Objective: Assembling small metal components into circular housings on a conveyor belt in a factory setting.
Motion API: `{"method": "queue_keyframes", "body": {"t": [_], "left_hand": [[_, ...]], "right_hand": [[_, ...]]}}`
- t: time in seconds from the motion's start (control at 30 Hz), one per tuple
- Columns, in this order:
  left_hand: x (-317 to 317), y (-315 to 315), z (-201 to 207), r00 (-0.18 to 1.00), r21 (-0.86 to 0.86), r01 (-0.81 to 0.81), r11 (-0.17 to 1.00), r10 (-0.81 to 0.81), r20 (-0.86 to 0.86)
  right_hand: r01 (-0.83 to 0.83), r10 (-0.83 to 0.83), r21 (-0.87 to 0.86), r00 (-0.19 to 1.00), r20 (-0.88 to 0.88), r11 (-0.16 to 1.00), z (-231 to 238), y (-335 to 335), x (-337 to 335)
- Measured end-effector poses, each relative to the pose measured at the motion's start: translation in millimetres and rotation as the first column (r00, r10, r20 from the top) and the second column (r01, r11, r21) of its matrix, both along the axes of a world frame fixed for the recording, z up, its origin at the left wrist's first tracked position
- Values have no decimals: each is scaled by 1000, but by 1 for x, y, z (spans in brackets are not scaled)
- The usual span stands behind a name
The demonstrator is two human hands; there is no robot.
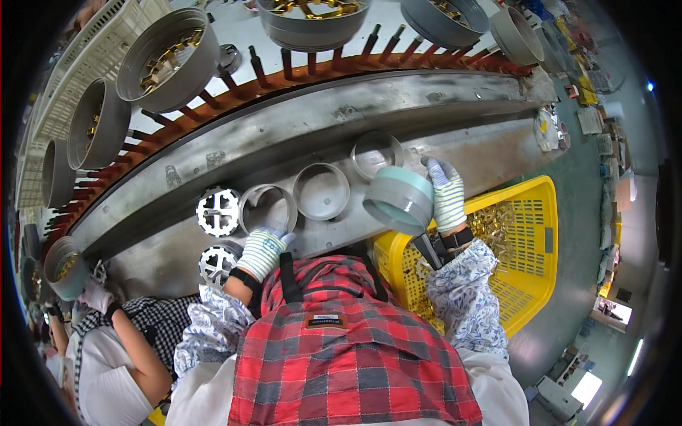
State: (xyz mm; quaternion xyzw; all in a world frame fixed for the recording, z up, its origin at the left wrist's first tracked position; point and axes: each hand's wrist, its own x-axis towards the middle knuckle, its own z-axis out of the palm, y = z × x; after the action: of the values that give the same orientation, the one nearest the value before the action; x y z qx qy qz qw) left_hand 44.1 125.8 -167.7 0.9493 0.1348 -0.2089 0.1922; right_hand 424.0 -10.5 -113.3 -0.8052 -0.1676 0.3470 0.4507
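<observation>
My right hand (447, 195), in a white glove with stripes, grips a grey cylindrical cup (399, 202) with a teal band, tilted above the bench edge. My left hand (263, 250), gloved alike, has its fingers over the near rim of a grey ring (268, 189) on the metal bench. Right of that ring stand another grey ring (321, 192) and, farther back, a third ring (376, 155). Two slotted round metal pieces with cross-shaped centres lie left of my left hand: a far slotted disc (219, 212) and a near slotted disc (219, 266).
A yellow basket (548, 241) full of gold-coloured metal parts stands at my right. Beyond the metal bench (455, 153) runs a curved row of upright dark pegs (312, 64), with grey tubs (170, 60) of gold parts behind. At the left, a co-worker's gloved hand (96, 295) holds a tub.
</observation>
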Motion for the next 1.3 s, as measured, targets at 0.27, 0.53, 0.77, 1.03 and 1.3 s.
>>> {"method": "queue_keyframes", "body": {"t": [0.27,0.53,0.77,1.03,1.3], "left_hand": [[44,29,-57,989,-102,-87,991,98,115],[102,6,-23,891,2,47,999,-42,453],[111,38,-68,993,-114,-120,986,117,-31],[80,26,-78,-81,-689,-263,-676,727,-682],[58,19,-130,-283,-590,-349,-728,682,-674]], "right_hand": [[596,-178,90,376,-909,798,-19,-40,-24],[613,-246,-28,275,-929,790,1,-63,-53],[216,-181,-116,314,-932,970,20,-38,-104],[202,12,97,385,-923,975,60,-19,-99],[105,102,182,523,-846,978,24,-24,-97]]}}
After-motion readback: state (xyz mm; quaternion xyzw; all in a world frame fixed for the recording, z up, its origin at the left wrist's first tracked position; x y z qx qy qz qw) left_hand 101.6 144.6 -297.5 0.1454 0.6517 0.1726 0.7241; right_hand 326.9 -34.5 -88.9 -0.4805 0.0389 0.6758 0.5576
